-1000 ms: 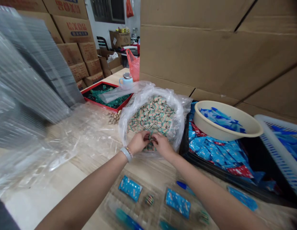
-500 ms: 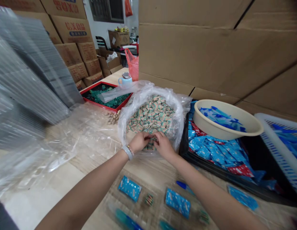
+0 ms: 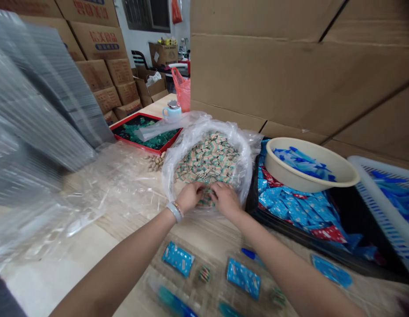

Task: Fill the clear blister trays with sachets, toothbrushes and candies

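Note:
A clear plastic bag (image 3: 169, 169), opened wide, holds a heap of small square pieces (image 3: 209, 154) in beige, green and pink. Over the near side of the heap, my left hand (image 3: 190, 196) has its fingers curled in, a light band on its wrist. Just across from it, my right hand (image 3: 225, 200) is closed too, fingertips down among the pieces. A small gap lies between the two hands. What the fingertips pinch is too small and hidden to name. Nearer me lie blue packets (image 3: 178, 259) and a little bundle of pieces (image 3: 204, 274) in clear plastic trays.
Right of the bag, a black crate (image 3: 290, 229) holds blue and red packets, with a cream basin (image 3: 352, 178) of blue items on it. A white basket (image 3: 372, 193) stands beyond. Stacked clear trays (image 3: 42, 88) rise at left; a red-rimmed tray (image 3: 138, 115) sits behind.
My hands have drawn slightly apart; before, their fingertips met over the heap. The view has shifted very slightly.

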{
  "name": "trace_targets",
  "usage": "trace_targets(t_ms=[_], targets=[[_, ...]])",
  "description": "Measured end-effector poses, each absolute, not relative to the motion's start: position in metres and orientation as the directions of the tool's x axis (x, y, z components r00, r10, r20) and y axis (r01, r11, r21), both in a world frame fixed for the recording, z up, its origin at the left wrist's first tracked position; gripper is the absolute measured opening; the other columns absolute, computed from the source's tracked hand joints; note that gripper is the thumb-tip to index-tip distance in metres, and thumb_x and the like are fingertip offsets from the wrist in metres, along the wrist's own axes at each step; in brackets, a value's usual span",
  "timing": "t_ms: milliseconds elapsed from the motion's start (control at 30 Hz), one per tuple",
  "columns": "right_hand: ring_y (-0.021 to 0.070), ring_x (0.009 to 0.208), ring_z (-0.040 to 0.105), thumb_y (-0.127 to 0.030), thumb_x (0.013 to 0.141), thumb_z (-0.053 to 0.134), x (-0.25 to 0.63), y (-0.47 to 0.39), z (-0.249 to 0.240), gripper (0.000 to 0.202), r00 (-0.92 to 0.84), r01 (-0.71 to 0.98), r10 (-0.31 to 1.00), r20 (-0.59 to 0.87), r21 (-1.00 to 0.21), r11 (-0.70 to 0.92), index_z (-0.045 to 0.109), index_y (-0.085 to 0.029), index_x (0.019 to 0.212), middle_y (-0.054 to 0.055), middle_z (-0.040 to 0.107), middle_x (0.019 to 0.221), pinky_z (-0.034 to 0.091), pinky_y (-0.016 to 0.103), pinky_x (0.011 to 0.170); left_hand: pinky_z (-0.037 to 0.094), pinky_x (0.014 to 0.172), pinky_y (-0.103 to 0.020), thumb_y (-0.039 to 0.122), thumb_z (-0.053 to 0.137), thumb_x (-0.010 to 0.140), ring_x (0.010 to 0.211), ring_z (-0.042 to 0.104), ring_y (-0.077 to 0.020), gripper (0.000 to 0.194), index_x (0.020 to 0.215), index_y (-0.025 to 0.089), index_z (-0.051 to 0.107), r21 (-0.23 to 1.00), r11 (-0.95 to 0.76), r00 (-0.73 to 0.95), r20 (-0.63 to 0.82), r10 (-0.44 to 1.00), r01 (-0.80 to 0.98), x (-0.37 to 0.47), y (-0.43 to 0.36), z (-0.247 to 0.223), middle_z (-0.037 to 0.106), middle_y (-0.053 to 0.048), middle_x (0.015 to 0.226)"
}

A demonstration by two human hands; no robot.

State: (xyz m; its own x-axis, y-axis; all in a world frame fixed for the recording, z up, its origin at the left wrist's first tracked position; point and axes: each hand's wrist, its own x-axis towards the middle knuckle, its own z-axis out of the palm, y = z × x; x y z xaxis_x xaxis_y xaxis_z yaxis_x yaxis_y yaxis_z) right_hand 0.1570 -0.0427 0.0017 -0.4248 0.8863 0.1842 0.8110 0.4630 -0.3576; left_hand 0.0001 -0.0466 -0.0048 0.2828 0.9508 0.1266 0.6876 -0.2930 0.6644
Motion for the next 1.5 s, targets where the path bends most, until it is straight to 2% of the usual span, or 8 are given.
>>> trace_targets(t_ms=[133,267,400,533,633,933,1167,1500], targets=[[0.0127,0.057,0.048,-0.029,0.070,0.051,0.164,-0.030,-0.008,0.012,-0.189,0.563,0.972,0.140,-0.795,0.224,0.052,-0.017,0.070,-0.001,0.051,0.061,0.037,0.024,0.056,0.040,0.085,-0.031,0.012,0.046,0.072,0.092,0.053,-0.0182,0.028,0.096,0.015,0.061,0.613,-0.246,0.134,0.224,0.965,0.751,-0.002,-0.048,0.000,0.061,-0.007,0.094],[0.0107,0.052,0.046,-0.036,0.063,0.056,0.163,-0.024,-0.012,0.020,-0.150,0.264,0.987,0.061,-0.959,0.100,0.050,-0.017,0.068,-0.003,0.050,0.057,0.038,0.023,0.051,0.042,0.085,-0.031,0.017,0.048,0.074,0.093,0.054,-0.0174,0.027,0.097,0.014,0.061,0.808,-0.157,0.028,0.171,0.985,0.567,0.011,-0.048,0.010,0.062,-0.007,0.099],[0.0124,0.057,0.049,-0.027,0.068,0.051,0.163,-0.030,-0.011,0.014,-0.190,0.440,0.971,0.144,-0.872,0.216,0.055,-0.017,0.077,-0.001,0.053,0.061,0.040,0.025,0.056,0.048,0.069,-0.026,0.014,0.048,0.074,0.073,0.060,-0.0141,0.024,0.092,0.011,0.063,0.939,-0.008,0.066,-0.016,0.998,0.344,0.027,-0.047,0.011,0.067,-0.006,0.084],[0.0170,0.080,0.051,-0.015,0.072,0.048,0.169,-0.041,-0.008,0.018,-0.320,0.736,0.915,0.246,-0.543,0.403,0.059,-0.018,0.086,0.005,0.058,0.081,0.040,0.029,0.073,0.046,0.072,-0.026,0.012,0.050,0.071,0.076,0.059,-0.0144,0.021,0.086,0.014,0.065,0.859,-0.169,0.154,0.106,0.982,0.483,0.032,-0.048,0.004,0.067,-0.004,0.083],[0.0176,0.085,0.050,-0.013,0.074,0.047,0.171,-0.046,-0.008,0.020,-0.381,0.799,0.901,0.208,-0.415,0.434,0.060,-0.016,0.088,0.007,0.057,0.086,0.040,0.029,0.077,0.043,0.074,-0.026,0.011,0.048,0.073,0.078,0.057,-0.0154,0.021,0.083,0.015,0.066,0.729,-0.272,0.235,0.156,0.960,0.628,0.033,-0.051,0.001,0.066,-0.005,0.081],[0.0180,0.095,0.052,-0.009,0.073,0.045,0.170,-0.046,-0.019,0.032,-0.344,0.768,0.919,0.193,-0.506,0.394,0.055,-0.014,0.102,0.010,0.058,0.101,0.040,0.031,0.084,0.042,0.071,-0.025,0.012,0.045,0.075,0.075,0.055,-0.0155,0.023,0.089,0.014,0.063,0.591,-0.308,0.287,0.133,0.949,0.746,0.033,-0.051,-0.003,0.063,-0.006,0.080],[0.0147,0.078,0.058,-0.004,0.065,0.041,0.168,-0.046,-0.015,0.038,-0.244,0.686,0.952,0.183,-0.661,0.303,0.054,-0.015,0.100,0.007,0.062,0.091,0.045,0.028,0.073,0.042,0.075,-0.026,0.016,0.045,0.077,0.080,0.055,-0.0160,0.025,0.097,0.016,0.061,0.560,-0.351,0.323,0.153,0.934,0.751,0.032,-0.054,-0.004,0.060,-0.006,0.088],[0.0139,0.065,0.056,-0.011,0.071,0.041,0.170,-0.046,-0.010,0.020,-0.201,0.723,0.971,0.126,-0.650,0.234,0.053,-0.019,0.085,0.002,0.060,0.072,0.043,0.025,0.063,0.042,0.076,-0.027,0.018,0.043,0.080,0.081,0.053,-0.0161,0.026,0.100,0.018,0.060,0.572,-0.375,0.342,0.169,0.924,0.730,0.030,-0.054,-0.005,0.059,-0.006,0.088]])
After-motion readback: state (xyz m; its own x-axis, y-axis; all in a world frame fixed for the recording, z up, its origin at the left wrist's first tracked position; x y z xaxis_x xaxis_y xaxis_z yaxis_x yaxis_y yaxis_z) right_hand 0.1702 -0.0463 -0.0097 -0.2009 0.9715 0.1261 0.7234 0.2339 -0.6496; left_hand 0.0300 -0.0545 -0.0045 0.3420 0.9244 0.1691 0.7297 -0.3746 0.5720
